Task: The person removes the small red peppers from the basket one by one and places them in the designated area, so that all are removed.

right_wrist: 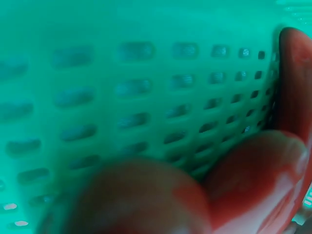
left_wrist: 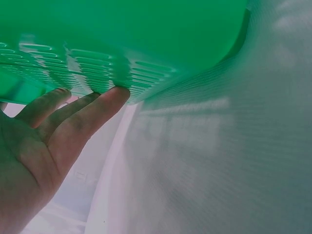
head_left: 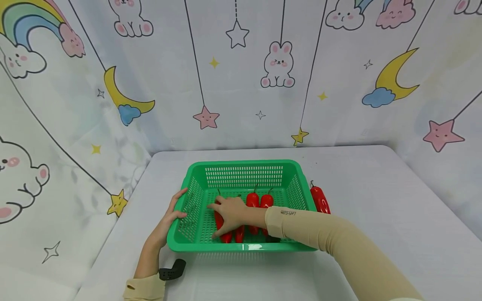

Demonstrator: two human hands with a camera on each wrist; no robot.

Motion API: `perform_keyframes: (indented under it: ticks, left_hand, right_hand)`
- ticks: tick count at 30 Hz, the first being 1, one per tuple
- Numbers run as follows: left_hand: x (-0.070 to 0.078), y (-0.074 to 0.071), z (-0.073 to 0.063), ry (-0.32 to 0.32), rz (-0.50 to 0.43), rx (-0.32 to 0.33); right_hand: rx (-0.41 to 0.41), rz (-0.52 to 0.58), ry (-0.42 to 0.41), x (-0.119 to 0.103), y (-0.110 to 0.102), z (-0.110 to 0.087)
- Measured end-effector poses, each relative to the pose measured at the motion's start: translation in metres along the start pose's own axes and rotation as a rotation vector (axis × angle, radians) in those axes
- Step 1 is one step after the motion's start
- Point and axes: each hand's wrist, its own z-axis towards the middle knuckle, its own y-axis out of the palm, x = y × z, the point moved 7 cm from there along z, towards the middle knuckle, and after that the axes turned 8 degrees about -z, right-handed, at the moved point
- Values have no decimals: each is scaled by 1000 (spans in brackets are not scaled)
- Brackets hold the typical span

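Observation:
In the head view a green plastic basket (head_left: 248, 247) with slotted walls stands on the table, several red chili peppers (head_left: 252, 200) lying inside it. My left hand (head_left: 165, 223) is at the basket's left side, and its extended fingers touch the slotted wall, as the left wrist view also shows. My right hand (head_left: 230, 211) reaches into the basket from the right, over the leftmost chili pepper (head_left: 226, 237), its thumb and fingers spread apart. Hand and forearm hide parts of the peppers. Close up in the right wrist view, rounded red pepper ends (right_wrist: 258, 180) lie near the slotted green surface (right_wrist: 107, 105).
Another red chili pepper (head_left: 320, 200) lies on the white-covered table (head_left: 376, 200), just right of the basket. A printed cloth (head_left: 241, 71) with stars, moons and animals hangs behind the table and along its sides. A black wrist camera (head_left: 172, 270) sits at my left wrist.

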Motion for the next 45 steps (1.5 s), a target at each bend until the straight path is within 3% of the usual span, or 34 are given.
perform_keyframes:
  ticks: [9, 22, 31, 45]
  left_hand:
    - [1, 2, -1, 4, -5, -3]
    - [-1, 0, 0, -7, -1, 2]
    - [1, 0, 0, 25, 24, -7]
    - [1, 0, 0, 26, 28, -6]
  right_hand:
    - [27, 12, -5, 0, 3, 1]
    - [32, 245, -49, -1, 2, 1]
    - [22, 359, -59, 3, 0, 1]
    - [60, 424, -90, 12, -26, -4]
